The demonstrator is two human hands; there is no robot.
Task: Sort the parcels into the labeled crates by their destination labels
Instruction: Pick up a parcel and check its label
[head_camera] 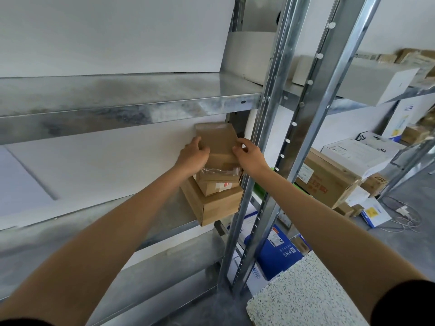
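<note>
Parcel (215, 137): flat brown cardboard, topmost of a stack of three at the right end of the metal shelf (106, 234), close to the upright post (260, 128). Whether it rests on the stack or is just clear of it cannot be told.
Stack: beneath it sits a small box (217, 187) with a white label and crumpled clear wrap on top. Under that is a wider box (215, 207) whose front corner juts past the shelf edge.
Why held so: with a hand on each side edge the parcel stays square, probably so it can come away without dragging the loose boxes below.
Left grip (193, 154): fingers curled round the parcel's left edge, clasping it.
Right grip (247, 152): thumb and fingers pinching the right edge, beside the post.
Label: none shows on the parcel's visible face, so its destination cannot be read.
Crates: none in view. Judging by that, this is the pick-up step, with sorting not yet done.
Nearby: more cartons (327, 177) on the neighbouring rack and the floor to the right.
</note>
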